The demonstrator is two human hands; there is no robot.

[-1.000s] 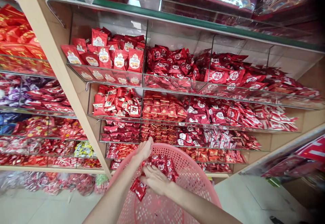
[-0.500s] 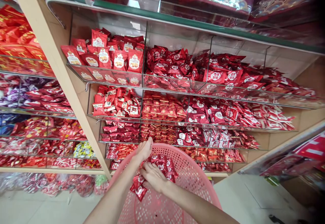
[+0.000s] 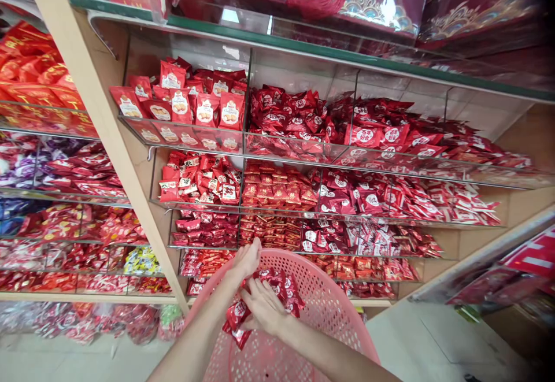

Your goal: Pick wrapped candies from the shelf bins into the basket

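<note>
A pink perforated plastic basket [image 3: 342, 312] stands in front of me, with several small red candy packets [image 3: 292, 292] inside, towards its far side. My right hand [image 3: 265, 307] is down in the basket, palm down over the packets, fingers apart and touching them. Two or more packets stick out left of it, by the thumb. What lies under the palm is hidden. At the basket's far left rim is my left hand [image 3: 247, 259], its fingers stretched forward. Its palm side is hidden, and I cannot tell whether it touches the rim.
Behind the basket rises a shelf rack [image 3: 286, 154] with clear dividers, filled with red wrapped sweets. A wooden upright [image 3: 104, 133] separates it from another rack at left. Clear bags of sweets [image 3: 125, 322] sit on the tiled floor at left.
The view has shifted slightly, so the shelves sit a little lower. My right hand has moved slightly over the packets, and those beside its thumb have shifted. My left hand stays near the rim.
</note>
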